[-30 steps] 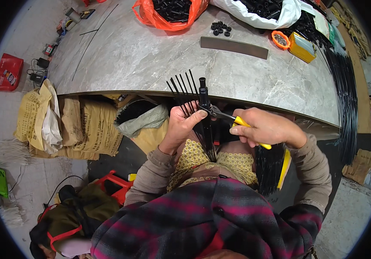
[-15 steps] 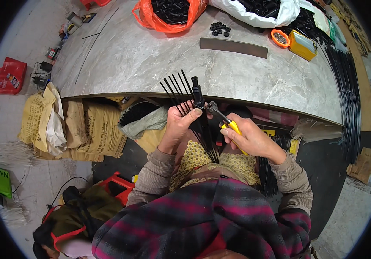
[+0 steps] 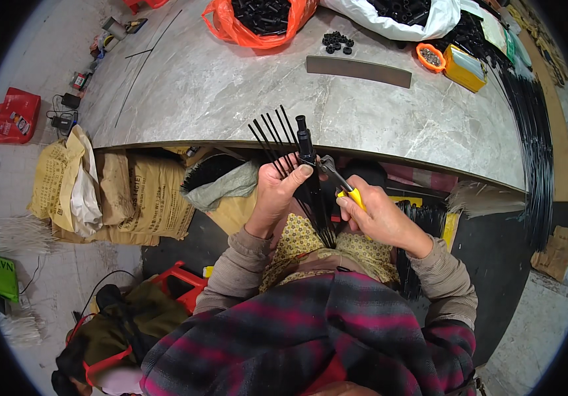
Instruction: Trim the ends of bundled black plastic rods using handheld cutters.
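A: What's nearest?
B: A plaid top [image 3: 310,323], then yellow patterned cloth [image 3: 366,251] over the lap.

A: And the right hand [image 3: 376,214]?
B: Wrapped around the yellow handles of the pliers [image 3: 338,179]. Their metal head is at the side of a black tube [image 3: 305,140]; I can't tell whether it bites on anything.

A: Where's that tube?
B: Above the lap, near the table's front edge, tilted slightly. The left hand [image 3: 279,188] grasps it, thumb across its front, along with thin black rods [image 3: 272,137] that fan out above the fingers.

A: Beyond that?
B: The grey table [image 3: 218,99]. On it lies a flat strip [image 3: 358,72], with an orange bowl [image 3: 421,54] and a yellow box [image 3: 462,69] to its right. Farther back, small black rings [image 3: 337,43], then a red bag [image 3: 254,39] and a white bag [image 3: 444,28], both full of black pieces.
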{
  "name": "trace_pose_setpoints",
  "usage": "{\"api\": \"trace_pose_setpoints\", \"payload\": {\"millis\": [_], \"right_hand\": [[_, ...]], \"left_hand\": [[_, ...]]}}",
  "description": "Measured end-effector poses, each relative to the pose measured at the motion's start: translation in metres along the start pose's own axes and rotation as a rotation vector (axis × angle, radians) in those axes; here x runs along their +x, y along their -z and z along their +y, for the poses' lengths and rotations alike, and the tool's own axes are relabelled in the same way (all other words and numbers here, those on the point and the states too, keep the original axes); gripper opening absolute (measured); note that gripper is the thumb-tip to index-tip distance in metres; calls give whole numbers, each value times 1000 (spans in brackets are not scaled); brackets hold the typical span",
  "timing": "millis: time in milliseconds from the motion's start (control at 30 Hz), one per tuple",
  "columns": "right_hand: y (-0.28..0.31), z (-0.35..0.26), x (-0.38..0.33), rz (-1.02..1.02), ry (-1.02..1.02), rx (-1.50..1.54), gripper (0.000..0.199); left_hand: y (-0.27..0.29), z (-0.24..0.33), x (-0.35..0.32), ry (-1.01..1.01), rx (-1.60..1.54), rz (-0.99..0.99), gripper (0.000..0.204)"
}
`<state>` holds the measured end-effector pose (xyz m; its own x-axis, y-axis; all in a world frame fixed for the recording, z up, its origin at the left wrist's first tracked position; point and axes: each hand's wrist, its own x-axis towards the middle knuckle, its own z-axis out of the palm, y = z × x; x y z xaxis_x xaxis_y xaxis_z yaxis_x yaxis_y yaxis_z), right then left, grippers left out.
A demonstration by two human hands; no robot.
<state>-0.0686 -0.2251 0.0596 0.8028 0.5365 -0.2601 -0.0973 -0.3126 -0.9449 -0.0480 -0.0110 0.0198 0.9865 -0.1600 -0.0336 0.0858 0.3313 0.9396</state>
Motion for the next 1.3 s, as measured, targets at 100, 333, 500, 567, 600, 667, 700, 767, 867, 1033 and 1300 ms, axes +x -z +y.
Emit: {"api": "trace_pose_setpoints", "payload": {"millis": [100, 333, 500, 567, 600, 667, 700, 767, 867, 1033, 1300], "right_hand": [[-9, 3, 0, 40, -7, 26, 19], [-23, 14, 5, 152, 78, -29, 17], [-21, 12, 6, 120, 69, -8, 16], [-18, 12, 3, 91, 63, -7, 15], [-18, 12, 0, 93, 74, 0, 15], [-20, 13, -6, 87, 86, 0, 14], [-22, 14, -11, 112, 69, 40, 15], [-23, 16, -13, 126, 49, 78, 16], [-24, 18, -11, 224, 57, 197, 19], [-36, 8, 3, 292, 130, 322, 26], [-68, -3, 35, 502, 345, 261, 46]], "left_hand": [[-3, 1, -2, 20, 2, 37, 15], [-1, -1, -1, -20, 71, 69, 19], [3, 2, -2, -35, 123, 65, 22], [6, 4, -5, 2, 114, 46, 23], [7, 5, -6, -6, 111, 54, 23], [8, 6, -9, 29, 78, 19, 31], [8, 8, -10, 23, 74, 26, 31], [10, 14, -9, 39, -3, -39, 41], [16, 16, -11, 45, 0, -63, 45], [17, 25, -19, 53, -70, -94, 45], [18, 31, -25, 70, -185, -32, 35]]}}
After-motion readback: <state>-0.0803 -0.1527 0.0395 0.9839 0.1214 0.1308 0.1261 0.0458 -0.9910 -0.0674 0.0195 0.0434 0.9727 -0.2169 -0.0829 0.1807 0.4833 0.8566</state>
